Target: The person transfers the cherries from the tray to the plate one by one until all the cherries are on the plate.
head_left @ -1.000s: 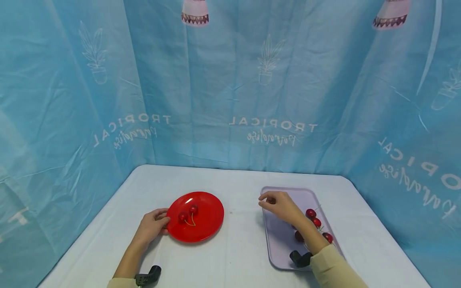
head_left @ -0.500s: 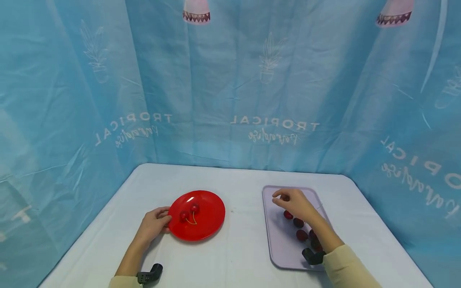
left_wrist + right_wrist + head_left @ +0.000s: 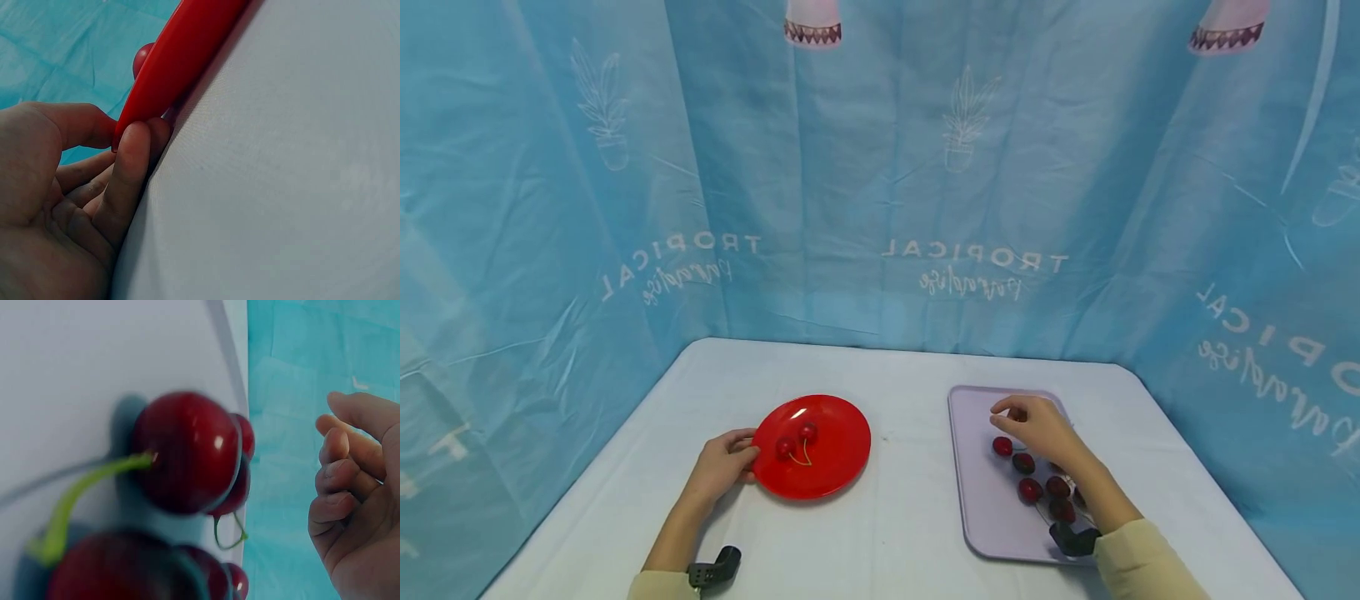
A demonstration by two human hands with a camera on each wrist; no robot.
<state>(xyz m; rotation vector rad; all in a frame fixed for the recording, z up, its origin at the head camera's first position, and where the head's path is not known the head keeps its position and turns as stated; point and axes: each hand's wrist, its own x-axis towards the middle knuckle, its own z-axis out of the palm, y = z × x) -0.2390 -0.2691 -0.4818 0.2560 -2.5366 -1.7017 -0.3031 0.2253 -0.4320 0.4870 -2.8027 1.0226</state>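
In the head view, two cherries (image 3: 786,447) joined at their stems lie on a red plate (image 3: 842,454) at the left. My left hand (image 3: 718,473) pinches the plate's near-left rim. In the left wrist view the thumb lies on top of the rim, and fingertips (image 3: 134,140) are under it. Above the lilac tray (image 3: 985,533) hovers my right hand (image 3: 1037,427), its fingers loosely bent and nothing seen between them. Several dark red cherries (image 3: 1030,490) lie in the tray below that hand and forearm, which hide some of them. A green-stemmed cherry (image 3: 187,453) looms large in the right wrist view.
A white table (image 3: 895,517) bears both plate and tray, with a bare strip between them. Blue printed curtains (image 3: 880,183) stand behind the table and at both sides. Black wrist cameras (image 3: 1073,540) sit on both wrists.
My right hand has moved right, from the tray's left edge to over its cherries, uncovering several of them. The left hand keeps its grip on the plate. The head view has shifted slightly.
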